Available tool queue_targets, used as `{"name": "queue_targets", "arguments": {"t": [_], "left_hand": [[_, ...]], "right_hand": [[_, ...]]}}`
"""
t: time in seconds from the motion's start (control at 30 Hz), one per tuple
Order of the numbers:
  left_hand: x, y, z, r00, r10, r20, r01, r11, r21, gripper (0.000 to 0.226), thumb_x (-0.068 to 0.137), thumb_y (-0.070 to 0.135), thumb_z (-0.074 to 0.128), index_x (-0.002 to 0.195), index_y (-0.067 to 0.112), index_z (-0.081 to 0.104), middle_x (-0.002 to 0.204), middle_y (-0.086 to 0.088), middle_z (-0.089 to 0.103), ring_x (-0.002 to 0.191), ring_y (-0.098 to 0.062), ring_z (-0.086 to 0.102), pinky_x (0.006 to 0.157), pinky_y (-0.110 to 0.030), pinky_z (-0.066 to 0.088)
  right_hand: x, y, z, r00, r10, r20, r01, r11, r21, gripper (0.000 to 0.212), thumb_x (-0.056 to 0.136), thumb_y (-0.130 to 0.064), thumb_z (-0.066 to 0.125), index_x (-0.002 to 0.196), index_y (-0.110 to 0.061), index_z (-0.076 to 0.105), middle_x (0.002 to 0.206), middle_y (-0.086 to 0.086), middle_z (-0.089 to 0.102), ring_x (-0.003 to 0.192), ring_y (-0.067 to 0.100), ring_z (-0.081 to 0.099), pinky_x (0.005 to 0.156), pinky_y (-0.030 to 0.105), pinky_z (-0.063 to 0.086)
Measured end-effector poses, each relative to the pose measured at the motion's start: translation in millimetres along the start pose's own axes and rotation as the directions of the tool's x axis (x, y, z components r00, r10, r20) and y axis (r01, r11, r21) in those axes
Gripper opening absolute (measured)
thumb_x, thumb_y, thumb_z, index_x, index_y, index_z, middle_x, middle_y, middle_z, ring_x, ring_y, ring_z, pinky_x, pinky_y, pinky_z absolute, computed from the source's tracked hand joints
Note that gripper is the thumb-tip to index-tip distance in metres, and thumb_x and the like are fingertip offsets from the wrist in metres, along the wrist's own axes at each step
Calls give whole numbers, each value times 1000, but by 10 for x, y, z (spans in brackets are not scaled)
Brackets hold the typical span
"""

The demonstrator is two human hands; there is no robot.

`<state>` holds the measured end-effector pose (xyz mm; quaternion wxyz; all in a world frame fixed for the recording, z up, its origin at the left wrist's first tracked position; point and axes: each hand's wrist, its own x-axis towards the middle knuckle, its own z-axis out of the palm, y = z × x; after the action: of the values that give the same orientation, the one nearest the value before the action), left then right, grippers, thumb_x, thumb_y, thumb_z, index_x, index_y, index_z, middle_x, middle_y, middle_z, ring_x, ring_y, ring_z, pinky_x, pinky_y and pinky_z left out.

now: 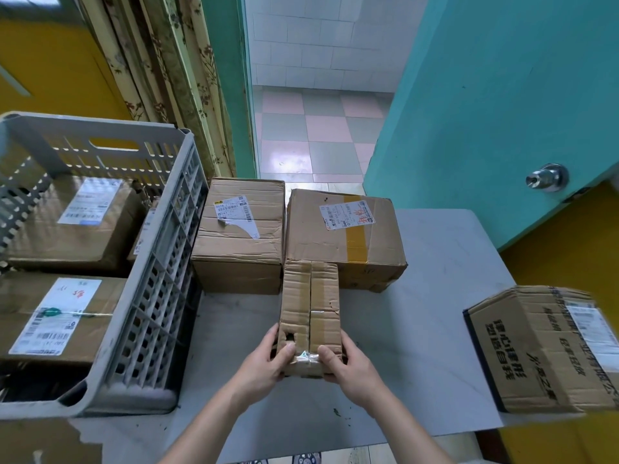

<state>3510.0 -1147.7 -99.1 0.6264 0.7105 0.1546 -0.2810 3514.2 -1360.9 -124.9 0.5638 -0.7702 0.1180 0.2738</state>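
Our left hand (264, 358) and right hand (348, 363) grip the near end of the narrow taped carton (311, 306), thumbs on top, holding it over the grey table (435, 329), just before two larger boxes (239, 229).

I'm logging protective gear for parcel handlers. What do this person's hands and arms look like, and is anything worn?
Nothing worn shows: the left hand and right hand are bare, without gloves, rings or watch, and both forearms are bare, with no sleeves reaching into the picture.
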Motion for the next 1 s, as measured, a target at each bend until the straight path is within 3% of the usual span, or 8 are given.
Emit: {"name": "queue_targets", "arguments": {"t": [0.17,0.3,0.47,0.8,1.0], "left_hand": [[80,139,25,989,-120,-81,119,993,-21,34,103,31,53,136,35,50,121,8,68,106,-16,69,85,-40,63],[169,259,36,971,-180,-158,199,973,116,28,98,33,50,125,28,53,114,1,67,99,-21,69,73,-40,65],[220,275,80,947,-215,-237,258,952,165,25,92,34,55,108,15,59,106,-6,68,93,-24,70,65,-41,66],[232,270,93,948,-228,-221,260,957,128,21,96,32,54,107,14,59,107,-7,67,93,-24,70,67,-41,66],[124,302,-7,965,-259,-48,259,966,-15,22,100,32,56,117,20,64,113,-4,72,99,-21,72,77,-34,64]], "right_hand": [[15,-23,1,1000,20,-10,-20,1000,-13,56,78,-69,65,131,-55,54,114,-24,72,109,6,69,97,41,59],[20,-58,11,999,39,-12,-39,999,-26,59,77,-70,64,133,-55,53,115,-24,72,109,6,69,97,41,59],[-20,-42,34,998,57,-15,-58,998,-30,61,76,-73,61,134,-55,53,115,-24,72,109,4,68,99,39,58],[-49,-85,16,998,57,-25,-59,997,-55,63,77,-74,62,136,-53,53,114,-23,72,108,3,69,99,37,58],[-66,-117,3,997,80,-24,-82,994,-77,50,79,-75,61,126,-59,55,110,-31,71,108,1,68,99,39,58]]}}
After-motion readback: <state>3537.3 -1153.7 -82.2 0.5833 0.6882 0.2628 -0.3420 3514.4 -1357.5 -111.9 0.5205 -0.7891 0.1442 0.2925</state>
